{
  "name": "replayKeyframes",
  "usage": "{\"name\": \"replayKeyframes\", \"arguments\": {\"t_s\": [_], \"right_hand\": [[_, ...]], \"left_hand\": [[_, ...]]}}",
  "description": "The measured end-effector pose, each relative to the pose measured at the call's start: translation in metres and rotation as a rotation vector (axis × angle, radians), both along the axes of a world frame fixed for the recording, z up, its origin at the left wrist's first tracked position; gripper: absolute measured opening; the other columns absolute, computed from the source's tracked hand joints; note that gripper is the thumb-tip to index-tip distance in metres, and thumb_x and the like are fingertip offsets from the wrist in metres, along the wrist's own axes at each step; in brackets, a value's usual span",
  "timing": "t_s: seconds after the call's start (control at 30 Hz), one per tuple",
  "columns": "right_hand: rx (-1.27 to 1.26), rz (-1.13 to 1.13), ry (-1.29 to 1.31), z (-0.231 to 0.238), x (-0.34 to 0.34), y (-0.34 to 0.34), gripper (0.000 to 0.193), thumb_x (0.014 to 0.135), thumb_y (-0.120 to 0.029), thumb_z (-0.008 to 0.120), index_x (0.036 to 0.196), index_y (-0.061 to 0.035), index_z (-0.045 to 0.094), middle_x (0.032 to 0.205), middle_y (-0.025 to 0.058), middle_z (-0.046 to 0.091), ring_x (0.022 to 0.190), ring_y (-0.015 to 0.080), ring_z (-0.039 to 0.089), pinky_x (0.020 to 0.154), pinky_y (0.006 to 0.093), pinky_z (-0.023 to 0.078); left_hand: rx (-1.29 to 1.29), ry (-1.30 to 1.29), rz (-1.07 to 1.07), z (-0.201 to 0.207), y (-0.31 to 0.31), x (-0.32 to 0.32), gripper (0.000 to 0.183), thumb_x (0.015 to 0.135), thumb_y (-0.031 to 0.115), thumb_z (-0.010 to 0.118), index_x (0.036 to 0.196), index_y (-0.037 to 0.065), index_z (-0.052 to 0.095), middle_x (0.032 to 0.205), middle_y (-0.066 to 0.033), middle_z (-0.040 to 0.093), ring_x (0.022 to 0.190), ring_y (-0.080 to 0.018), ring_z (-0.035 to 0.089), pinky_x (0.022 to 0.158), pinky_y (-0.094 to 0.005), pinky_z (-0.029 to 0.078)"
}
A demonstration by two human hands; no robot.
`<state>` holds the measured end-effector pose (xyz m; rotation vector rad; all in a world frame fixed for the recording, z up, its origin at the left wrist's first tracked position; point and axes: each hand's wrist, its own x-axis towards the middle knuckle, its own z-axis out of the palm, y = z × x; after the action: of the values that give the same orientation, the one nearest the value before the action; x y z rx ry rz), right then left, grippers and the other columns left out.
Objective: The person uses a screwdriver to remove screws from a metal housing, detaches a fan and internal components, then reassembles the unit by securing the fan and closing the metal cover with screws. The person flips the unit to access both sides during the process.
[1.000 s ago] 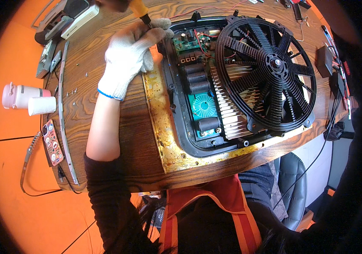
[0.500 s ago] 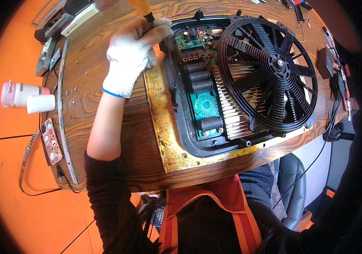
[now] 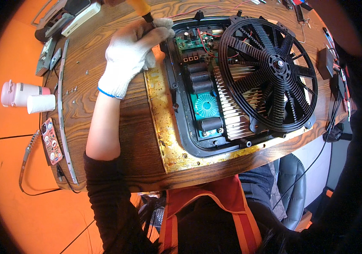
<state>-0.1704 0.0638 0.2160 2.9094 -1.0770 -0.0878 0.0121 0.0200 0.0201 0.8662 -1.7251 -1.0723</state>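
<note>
Left hand (image 3: 126, 57): gloved in white and nearly closed; we hold its bent fingers narrow about the dark neck of a yellow-handled tool (image 3: 140, 7), by the upper left edge of the black housing (image 3: 185, 139)
Right hand: we cannot tell its grip; a blurred brown patch (image 3: 110, 2) beside the handle is cut off by the upper edge
Tool tip: hidden from us behind the gloved fingers
Housing: uncovered, on a golden plate (image 3: 164, 144) on our wooden table (image 3: 138, 131), a green circuit board (image 3: 191, 43) inside
Fan (image 3: 280, 70): black and round, over the housing's right part, hiding much of the metal fins (image 3: 232, 118)
Screws (image 3: 74, 89): loose, left of our glove, too small to make out their heads
Phone (image 3: 52, 142) and white cylinder (image 3: 41, 104): left of a long grey strip (image 3: 61, 106)
</note>
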Motion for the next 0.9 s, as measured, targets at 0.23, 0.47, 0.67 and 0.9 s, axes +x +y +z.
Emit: {"name": "replayKeyframes", "arguments": {"t_s": [0.23, 0.47, 0.67, 0.9], "right_hand": [[0.009, 0.0, 0.009, 0.003, 0.0, -0.003, 0.023, 0.098, -0.024, 0.061, 0.103, -0.0045, 0.072, 0.079, 0.0056, 0.066, 0.068, 0.0159, 0.055, 0.067, 0.0327, 0.05], [0.045, -0.004, 0.032, 0.01, -0.003, -0.005, 0.023, 0.098, -0.024, 0.061, 0.104, -0.0046, 0.072, 0.079, 0.0052, 0.065, 0.067, 0.0156, 0.055, 0.067, 0.0327, 0.05], [0.154, -0.048, 0.065, 0.025, -0.004, -0.008, 0.023, 0.097, -0.024, 0.061, 0.104, -0.0047, 0.072, 0.078, 0.0049, 0.065, 0.067, 0.0154, 0.054, 0.067, 0.0328, 0.05], [-0.194, -0.446, -0.59, 0.002, -0.053, 0.037, 0.03, 0.1, -0.029, 0.06, 0.115, -0.0045, 0.07, 0.092, 0.0092, 0.068, 0.079, 0.0182, 0.06, 0.075, 0.0351, 0.053]], "left_hand": [[-0.108, -0.451, 0.123, 0.015, 0.004, 0.012, 0.031, 0.094, 0.031, 0.07, 0.117, 0.013, 0.077, 0.097, -0.0065, 0.078, 0.089, -0.0113, 0.073, 0.078, -0.0274, 0.056], [-0.243, -0.643, 0.079, 0.018, 0.001, 0.015, 0.028, 0.093, 0.031, 0.067, 0.115, 0.018, 0.077, 0.096, -0.0076, 0.076, 0.077, -0.0186, 0.072, 0.068, -0.033, 0.056], [-0.398, -0.808, 0.023, 0.015, 0.003, 0.016, 0.025, 0.095, 0.03, 0.06, 0.111, 0.021, 0.077, 0.108, -0.0033, 0.073, 0.092, -0.0244, 0.07, 0.078, -0.0356, 0.056], [-0.328, -0.669, 0.07, 0.004, 0.002, 0.006, 0.027, 0.098, 0.031, 0.06, 0.114, 0.016, 0.075, 0.113, -0.0029, 0.072, 0.1, -0.0225, 0.069, 0.088, -0.032, 0.053]]}}
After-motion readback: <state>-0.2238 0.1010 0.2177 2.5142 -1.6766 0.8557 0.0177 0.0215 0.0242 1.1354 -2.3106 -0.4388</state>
